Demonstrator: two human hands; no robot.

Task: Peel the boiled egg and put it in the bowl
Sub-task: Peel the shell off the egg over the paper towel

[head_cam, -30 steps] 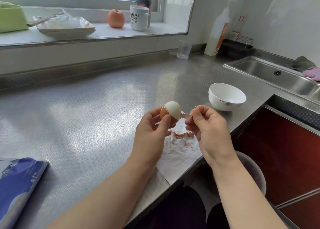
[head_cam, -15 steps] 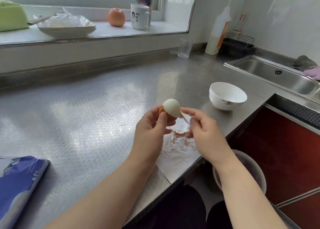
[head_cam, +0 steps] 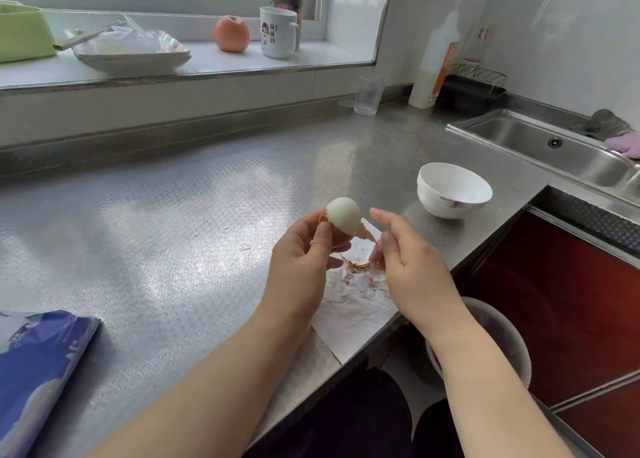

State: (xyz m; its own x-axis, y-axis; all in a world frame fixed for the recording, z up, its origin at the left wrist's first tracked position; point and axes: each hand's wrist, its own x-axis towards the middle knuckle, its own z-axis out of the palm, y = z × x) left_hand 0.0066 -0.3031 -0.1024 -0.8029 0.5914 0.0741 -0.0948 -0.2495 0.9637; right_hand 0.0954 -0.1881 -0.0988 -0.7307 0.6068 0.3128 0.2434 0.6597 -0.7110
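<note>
While the left hand holds the egg up above the surface, its grip is closed around the lower half, thumb pressed flat against the front and fingers curled behind. That lower half is still covered in brown shell, with a jagged edge; the upper half is bare, smooth, matte white and rounded. A loose flap of shell juts out from the egg's right side toward the right hand. The right hand sits just beside the egg with its grip released: index finger stretched out toward the egg, the other fingers loosely bent, nothing clearly pinched between them. Both forearms are bare and reach in from the bottom of the view.

Under the hands lies a crinkled white paper at the surface's front edge, scattered with small brown shell bits. The surface is dull steel embossed with a fine diamond pattern, glaring where window light hits it. A glossy white bowl, round and deep with a small painted mark on its side, stands empty to the right, well apart from the egg.
</note>
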